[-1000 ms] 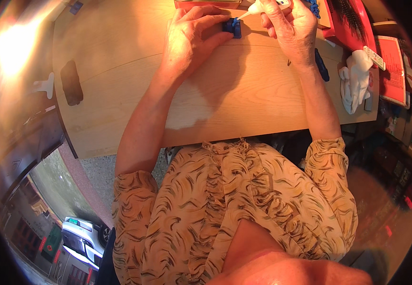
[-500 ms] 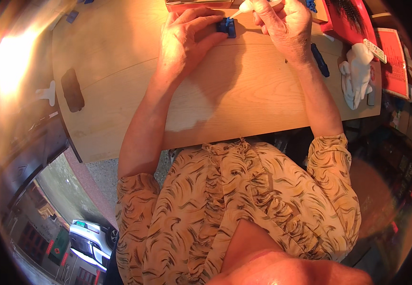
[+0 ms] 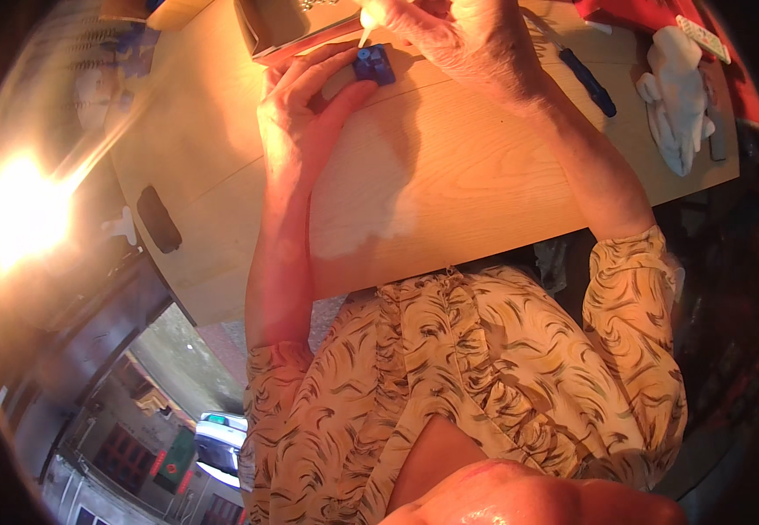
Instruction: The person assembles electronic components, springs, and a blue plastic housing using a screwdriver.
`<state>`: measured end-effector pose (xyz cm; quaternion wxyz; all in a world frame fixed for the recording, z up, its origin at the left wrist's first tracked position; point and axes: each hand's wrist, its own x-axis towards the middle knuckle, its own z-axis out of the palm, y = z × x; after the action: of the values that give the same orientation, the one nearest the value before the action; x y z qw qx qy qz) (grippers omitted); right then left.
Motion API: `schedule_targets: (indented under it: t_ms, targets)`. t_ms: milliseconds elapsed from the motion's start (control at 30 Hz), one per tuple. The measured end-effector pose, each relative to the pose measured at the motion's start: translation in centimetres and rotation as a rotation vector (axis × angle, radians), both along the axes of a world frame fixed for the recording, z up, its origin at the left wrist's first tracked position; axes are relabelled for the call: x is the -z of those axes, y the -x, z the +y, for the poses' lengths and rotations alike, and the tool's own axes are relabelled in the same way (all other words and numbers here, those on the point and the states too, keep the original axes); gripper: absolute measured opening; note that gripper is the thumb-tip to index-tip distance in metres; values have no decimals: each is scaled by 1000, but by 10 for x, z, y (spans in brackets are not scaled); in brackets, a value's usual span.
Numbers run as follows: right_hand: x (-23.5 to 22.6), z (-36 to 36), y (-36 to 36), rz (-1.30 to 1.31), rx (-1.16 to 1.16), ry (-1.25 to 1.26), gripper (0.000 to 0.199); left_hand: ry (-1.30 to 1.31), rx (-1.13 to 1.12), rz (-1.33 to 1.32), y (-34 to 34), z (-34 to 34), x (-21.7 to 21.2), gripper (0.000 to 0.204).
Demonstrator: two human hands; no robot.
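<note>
My left hand lies at the far side of the table, its fingers and thumb gripping a small blue plastic block. A small round hole or disc shows on the block's top. Above it, my right hand is closed on a small white bottle with a narrow pale nozzle, which looks like a glue bottle. The nozzle points down at the block; whether its tip touches cannot be told. Most of the bottle is hidden by the hand and the frame's upper edge.
A shallow cardboard box with small shiny parts stands beyond my left hand. At right lie a blue-handled screwdriver and white gloves. A dark oblong piece rests near the left edge. Bright light glares from the left.
The whole view has shifted and turned, bringing more of the cardboard box and screwdriver into sight. The nozzle stays close to the block, which now shows its top disc or hole.
</note>
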<state>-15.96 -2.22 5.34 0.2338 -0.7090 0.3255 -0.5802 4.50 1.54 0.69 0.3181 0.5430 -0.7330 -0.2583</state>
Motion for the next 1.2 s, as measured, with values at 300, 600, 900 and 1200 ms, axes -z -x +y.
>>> schedule_targets:
  t_ms: [300,600,900,1200]
  targets:
    - [16,-1,6,-48,48,-49,21,83,19,12,-1,-3,6,42]
    - [3,9,0,36,27,-34,21,97,8,-46,-4,-3,7,42]
    - [13,5,0,43,56,42,19,143,17,-73,-3,-2,3,42]
    - [5,7,0,131,3,-171,18,161,27,-38,-6,-3,6,42]
